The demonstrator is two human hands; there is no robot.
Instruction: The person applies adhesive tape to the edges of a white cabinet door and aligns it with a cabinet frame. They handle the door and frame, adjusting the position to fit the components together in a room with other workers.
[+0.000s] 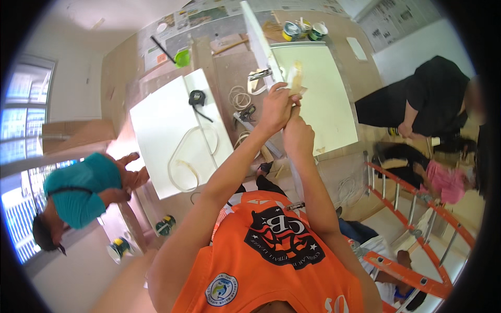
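Note:
A long narrow white panel point(257, 39) stands on edge in front of me, with a metal hinge point(260, 74) on its side. My left hand point(276, 108) is closed over the panel's top edge, fingers curled. Right against it, my right hand point(298, 136) is closed at the same edge; whatever its fingers grip is hidden. Beside the left fingertips, a pale yellowish strip-like piece point(296, 78) shows against the flat white board point(329, 104). A second hinge point(295, 206) sits near my waist.
At left, white boards point(151, 125) carry a tape measure point(197, 97) and a looped pale strip point(171, 161). Paint tubs point(317, 31) stand far ahead. An orange ladder point(407, 276) is at right. People are nearby: a teal shirt point(81, 190), black clothes point(433, 88), a pink shirt point(446, 181).

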